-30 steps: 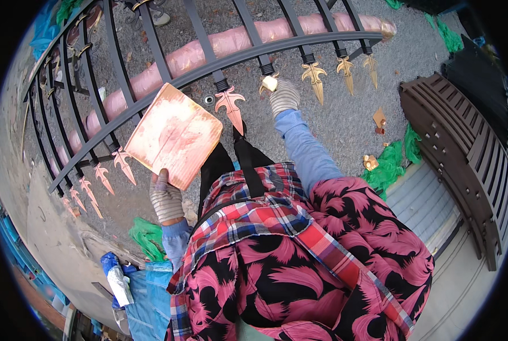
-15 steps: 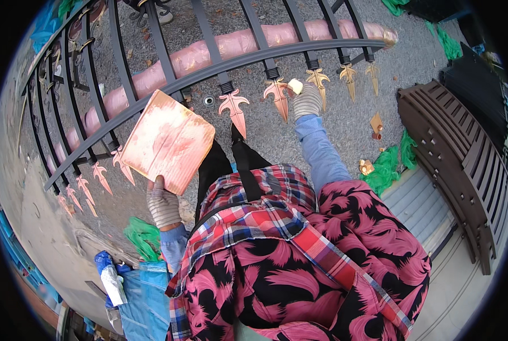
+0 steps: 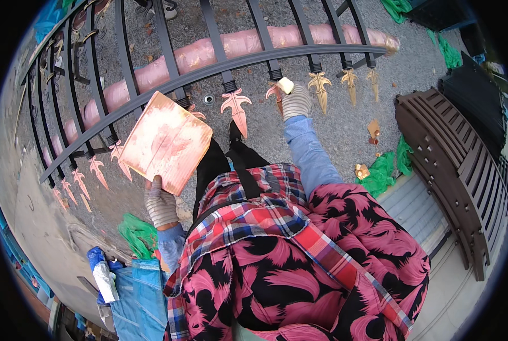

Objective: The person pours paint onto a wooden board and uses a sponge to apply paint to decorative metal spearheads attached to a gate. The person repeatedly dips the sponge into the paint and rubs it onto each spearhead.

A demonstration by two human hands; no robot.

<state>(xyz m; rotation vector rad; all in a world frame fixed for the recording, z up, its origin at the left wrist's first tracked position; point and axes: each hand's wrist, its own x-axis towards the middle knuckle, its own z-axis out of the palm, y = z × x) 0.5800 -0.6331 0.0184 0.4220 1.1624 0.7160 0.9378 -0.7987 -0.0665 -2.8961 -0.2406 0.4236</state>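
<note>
The person stands over a black iron railing point(image 3: 208, 68) laid flat above gravel ground point(image 3: 345, 131), its bars ending in copper and gold spear tips. The left hand point(image 3: 160, 206), in a striped glove, is clenched on the lower edge of a square board point(image 3: 166, 141) smeared with coppery paint, holding it tilted over the railing at about ten o'clock from the person's body. The right hand point(image 3: 295, 100), gloved the same way, reaches out toward twelve o'clock and pinches a small pale sponge point(image 3: 286, 85) between thumb and fingers, pressed against a spear tip point(image 3: 275, 94) that is mostly hidden behind the glove. Just left of it a finished copper spear tip point(image 3: 235, 107) points toward the person; to the right three golden tips point(image 3: 320, 86) hang in a row. A long pink wrapped roll point(image 3: 248, 42) lies under the bars. At three o'clock a dark brown slatted panel point(image 3: 453, 165) rests on the ground, with green rag scraps point(image 3: 382, 173) beside it. Down at seven o'clock sit a blue bag point(image 3: 137, 295) and another green rag point(image 3: 135, 234)
</note>
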